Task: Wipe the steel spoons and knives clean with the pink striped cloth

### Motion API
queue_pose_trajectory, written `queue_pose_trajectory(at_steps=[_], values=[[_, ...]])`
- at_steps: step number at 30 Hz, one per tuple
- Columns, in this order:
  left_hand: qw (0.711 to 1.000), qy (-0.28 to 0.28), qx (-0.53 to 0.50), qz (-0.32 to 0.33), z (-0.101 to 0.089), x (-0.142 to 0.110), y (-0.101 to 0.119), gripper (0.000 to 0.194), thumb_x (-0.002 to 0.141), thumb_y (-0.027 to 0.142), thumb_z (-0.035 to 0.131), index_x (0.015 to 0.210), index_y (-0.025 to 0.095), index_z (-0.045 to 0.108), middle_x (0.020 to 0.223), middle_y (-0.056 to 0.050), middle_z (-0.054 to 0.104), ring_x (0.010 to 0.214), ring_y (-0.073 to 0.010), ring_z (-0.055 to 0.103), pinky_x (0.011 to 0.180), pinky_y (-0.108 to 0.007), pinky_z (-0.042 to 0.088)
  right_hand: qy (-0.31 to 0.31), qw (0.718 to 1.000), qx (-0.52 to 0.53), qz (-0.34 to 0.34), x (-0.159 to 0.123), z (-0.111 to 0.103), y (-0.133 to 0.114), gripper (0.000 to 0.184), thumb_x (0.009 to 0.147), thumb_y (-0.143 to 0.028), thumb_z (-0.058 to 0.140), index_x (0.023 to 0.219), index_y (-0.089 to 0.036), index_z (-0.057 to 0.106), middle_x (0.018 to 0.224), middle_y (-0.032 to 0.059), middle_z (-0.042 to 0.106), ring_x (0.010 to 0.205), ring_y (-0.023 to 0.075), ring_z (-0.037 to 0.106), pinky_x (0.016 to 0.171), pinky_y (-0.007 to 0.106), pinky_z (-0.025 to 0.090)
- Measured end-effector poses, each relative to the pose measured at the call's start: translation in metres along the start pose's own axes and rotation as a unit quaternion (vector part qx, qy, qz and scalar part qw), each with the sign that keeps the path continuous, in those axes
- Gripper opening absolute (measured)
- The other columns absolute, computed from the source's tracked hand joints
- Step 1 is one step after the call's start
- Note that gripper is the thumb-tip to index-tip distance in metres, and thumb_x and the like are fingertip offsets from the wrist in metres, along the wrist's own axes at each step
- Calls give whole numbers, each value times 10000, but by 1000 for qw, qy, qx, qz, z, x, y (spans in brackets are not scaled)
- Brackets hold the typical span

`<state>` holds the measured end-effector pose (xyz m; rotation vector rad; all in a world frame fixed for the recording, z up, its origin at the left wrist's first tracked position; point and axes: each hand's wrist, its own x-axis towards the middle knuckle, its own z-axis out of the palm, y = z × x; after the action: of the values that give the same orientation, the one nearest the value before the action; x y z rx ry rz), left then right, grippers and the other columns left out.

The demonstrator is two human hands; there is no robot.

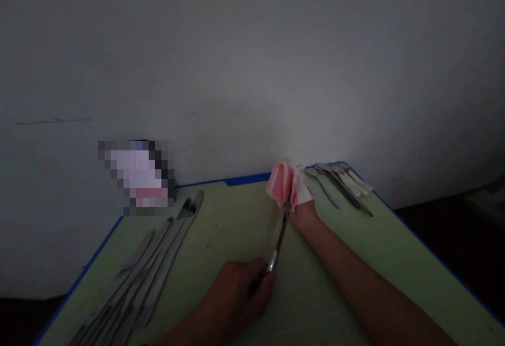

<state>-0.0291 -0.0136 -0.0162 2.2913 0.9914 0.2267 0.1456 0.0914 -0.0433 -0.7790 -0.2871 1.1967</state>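
Note:
In my left hand (248, 288), low in the middle of the head view, is one end of a shiny metal table knife (278, 242), pointing away from me. Its far end is wrapped in a pink and white cloth (290, 185). My right hand (303, 215) is closed on that cloth around the metal; most of its fingers are hidden behind the folds. Several table knives (158, 267) lie side by side on the left of the green tabletop (224, 230). Beyond my right hand, several spoons (325, 191) lie near the back right corner.
The table has a blue edge (248, 179) and stands against a grey wall (252, 72). A blurred-out, pixelated object (138, 175) leans at the back left corner. Some of the cutlery at the right has white handles (352, 182). Dark floor shows past the right side.

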Motion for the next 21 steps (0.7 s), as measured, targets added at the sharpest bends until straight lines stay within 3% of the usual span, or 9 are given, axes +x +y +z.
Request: queue_pose_trajectory(at_steps=[3,11,16,21], values=[[1000,6,-16,-25,0,1,1,339,913,361,303,696,179,490,568,18,557,507,-99,512,516,-198,348,-13,1000,-9,13,-8,6,9,279,679,-451,629,649,-191,535,495,-54,512,399,84,442,389,214,351],[990,75,-51,-106,-4,8,-8,329,906,370,317,699,184,493,568,20,591,519,-110,550,532,-207,368,-153,976,-153,-2,-47,18,17,330,738,-496,543,653,-176,536,527,-50,474,444,72,369,438,210,287],[997,67,1,-49,-3,5,-10,295,891,333,334,669,184,459,559,22,541,492,-102,497,502,-214,326,-130,983,-127,22,-44,17,16,347,718,-523,550,670,-180,533,529,-54,487,443,73,400,428,203,300],[995,14,77,63,3,-4,-4,194,832,272,432,661,182,454,589,32,512,522,-94,454,538,-225,298,-23,993,-96,57,-21,12,10,360,704,-550,532,743,-193,518,493,-57,498,364,86,406,321,200,239]])
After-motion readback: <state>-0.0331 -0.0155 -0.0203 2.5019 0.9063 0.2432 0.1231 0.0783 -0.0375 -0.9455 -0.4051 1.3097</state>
